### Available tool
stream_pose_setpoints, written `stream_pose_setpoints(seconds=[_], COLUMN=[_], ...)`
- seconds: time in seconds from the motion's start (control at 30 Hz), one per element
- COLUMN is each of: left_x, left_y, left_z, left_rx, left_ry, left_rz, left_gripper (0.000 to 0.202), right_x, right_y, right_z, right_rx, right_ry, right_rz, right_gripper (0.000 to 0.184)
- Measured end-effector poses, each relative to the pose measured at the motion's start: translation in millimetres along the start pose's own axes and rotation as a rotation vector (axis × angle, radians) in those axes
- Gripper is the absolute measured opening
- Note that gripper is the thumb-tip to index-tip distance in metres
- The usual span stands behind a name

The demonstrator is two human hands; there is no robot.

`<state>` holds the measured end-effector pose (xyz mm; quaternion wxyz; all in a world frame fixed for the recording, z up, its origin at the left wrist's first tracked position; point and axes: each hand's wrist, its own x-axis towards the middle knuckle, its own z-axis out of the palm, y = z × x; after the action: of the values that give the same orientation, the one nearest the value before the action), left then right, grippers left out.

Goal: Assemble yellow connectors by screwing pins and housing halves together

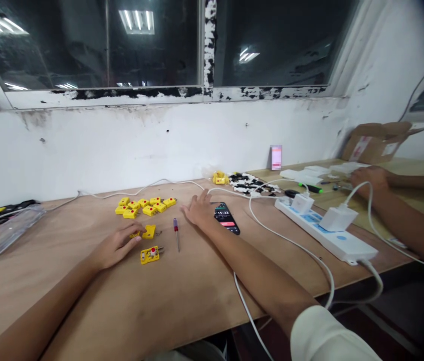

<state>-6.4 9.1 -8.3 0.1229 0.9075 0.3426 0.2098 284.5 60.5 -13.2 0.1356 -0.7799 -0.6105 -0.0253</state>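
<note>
My left hand (116, 245) rests on the wooden table (84, 301), its fingertips pinching a small yellow connector piece (136, 234). Beside it lie another yellow connector (149, 231) and an opened yellow connector with a red dot (149, 254). My right hand (199, 210) lies flat with fingers spread, touching nothing, just left of a black phone (227, 217) showing a timer. A small screwdriver (176, 229) with a red and blue handle lies between my hands. A group of several yellow connectors (144, 206) sits farther back.
A white power strip (328, 233) with chargers and cables lies at right. Another person's hand (370, 180) works at the far right near white parts and a cardboard box (379, 140). Black and white parts (251, 183) and a clear plastic bag (7, 230) lie nearby.
</note>
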Motion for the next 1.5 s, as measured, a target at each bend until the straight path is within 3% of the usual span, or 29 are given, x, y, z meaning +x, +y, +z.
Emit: stream_pose_setpoints(seconds=[0.27, 1.0, 1.1, 1.2, 1.27, 1.4, 1.5], left_x=[3, 2, 1, 0, 0, 2, 3], left_y=[8, 7, 9, 15, 19, 27, 29], left_z=[0.3, -1.4, -4.1, -4.7, -2.9, 0.7, -1.1], left_rx=[0.005, -0.003, -0.015, -0.012, 0.025, 0.086, 0.121], left_ry=[-0.03, -0.037, -0.038, -0.078, -0.082, -0.104, -0.12], left_rz=[0.083, 0.093, 0.129, 0.201, 0.226, 0.234, 0.217], left_gripper=[0.031, 0.03, 0.029, 0.029, 0.035, 0.042, 0.04], right_x=[10, 9, 4, -3, -11, -37, -62], right_y=[6, 8, 7, 3, -2, -16, -20], right_z=[10, 7, -3, -17, -25, -31, -28], right_rx=[0.01, 0.015, 0.059, 0.185, 0.307, 0.368, 0.454], right_ry=[-0.007, 0.01, 0.106, 0.191, 0.119, -0.006, -0.007], right_rz=[0.024, 0.031, -0.094, -0.345, -0.527, -0.7, -0.926], right_gripper=[0.079, 0.077, 0.07, 0.048, 0.036, 0.02, 0.02])
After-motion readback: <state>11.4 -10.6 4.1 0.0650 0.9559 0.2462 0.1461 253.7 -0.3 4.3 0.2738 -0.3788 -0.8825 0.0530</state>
